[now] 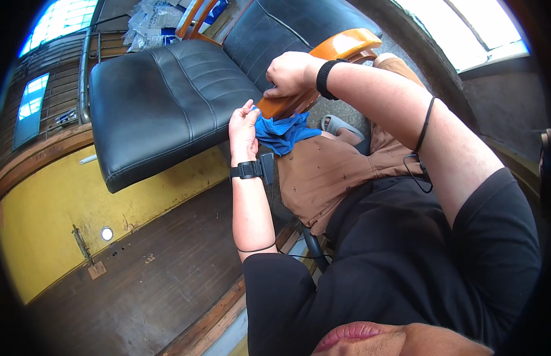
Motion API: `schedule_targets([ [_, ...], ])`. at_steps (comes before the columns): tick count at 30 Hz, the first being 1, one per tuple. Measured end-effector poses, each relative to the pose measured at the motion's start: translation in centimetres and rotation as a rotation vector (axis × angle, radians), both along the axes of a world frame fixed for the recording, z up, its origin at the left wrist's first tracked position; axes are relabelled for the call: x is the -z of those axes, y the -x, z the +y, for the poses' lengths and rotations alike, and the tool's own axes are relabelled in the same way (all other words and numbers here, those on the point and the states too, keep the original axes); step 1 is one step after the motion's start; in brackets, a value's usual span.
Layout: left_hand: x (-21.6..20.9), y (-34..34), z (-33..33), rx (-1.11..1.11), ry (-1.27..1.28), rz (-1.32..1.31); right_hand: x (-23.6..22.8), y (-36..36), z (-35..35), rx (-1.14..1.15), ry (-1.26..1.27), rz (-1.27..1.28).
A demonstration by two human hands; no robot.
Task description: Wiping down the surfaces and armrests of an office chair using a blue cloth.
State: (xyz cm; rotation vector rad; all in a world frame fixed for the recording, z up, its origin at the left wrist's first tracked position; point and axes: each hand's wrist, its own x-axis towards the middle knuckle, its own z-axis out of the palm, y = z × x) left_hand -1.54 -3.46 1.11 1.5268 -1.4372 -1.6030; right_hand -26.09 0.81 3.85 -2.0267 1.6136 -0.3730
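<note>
A chair with a black padded seat (163,107) and a black backrest (287,29) is in front of me. Its orange-brown wooden armrest (346,43) runs toward me at a slant. My right hand (290,72) is closed over this armrest, fingers curled down its far side and partly hidden. Bunched at the armrest's near end is a blue cloth (282,133), lying partly against my brown trousers. My left hand (244,132) pinches the cloth's edge between thumb and fingers, beside the front edge of the seat.
A yellow panel (44,231) with a metal bolt (81,242) stands to the left, next to a dark wooden board (163,279). Clear plastic bags (154,24) lie behind the seat. A grey slipper (341,126) is on my foot below the armrest. Thin cords hang from both arms.
</note>
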Motion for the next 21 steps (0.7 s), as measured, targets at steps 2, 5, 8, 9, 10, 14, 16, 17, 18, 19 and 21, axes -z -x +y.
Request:
schedule_targets([
  [2,0.3,-0.4,0.0,-0.025,-0.013,0.046,-0.1,0.0,-0.1,-0.001,0.009,0.007],
  [5,-0.4,0.8,0.6,-0.035,-0.002,-0.011,0.0,-0.1,0.0,0.007,-0.019,-0.002],
  [8,-0.3,0.8,0.7,-0.034,0.01,-0.023,-0.2,0.0,0.4,0.004,-0.007,0.001],
  [9,-0.1,0.5,0.5,-0.033,0.013,-0.02,-0.1,0.0,0.4,0.006,-0.005,0.004],
  [10,0.1,0.0,0.4,-0.023,-0.001,0.003,0.0,-0.2,0.3,0.008,-0.007,0.007],
  [14,0.2,0.1,0.7,-0.051,-0.02,0.02,0.0,-0.2,0.3,-0.001,-0.005,0.02],
  [16,-0.1,0.7,0.5,-0.044,-0.008,-0.001,-0.1,0.1,0.2,0.003,-0.014,0.013],
  [17,-0.2,1.0,0.4,-0.036,0.001,-0.017,-0.2,0.2,0.2,0.007,-0.024,0.012],
  [18,0.1,0.6,0.1,-0.029,0.002,-0.017,-0.2,0.1,0.1,0.006,-0.021,0.015],
  [19,0.3,0.2,-0.3,-0.03,0.005,-0.014,-0.2,-0.1,0.0,0.005,-0.003,0.012],
  [21,0.4,-0.4,-0.5,-0.044,0.011,0.001,-0.1,-0.2,-0.2,0.006,0.013,0.01],
])
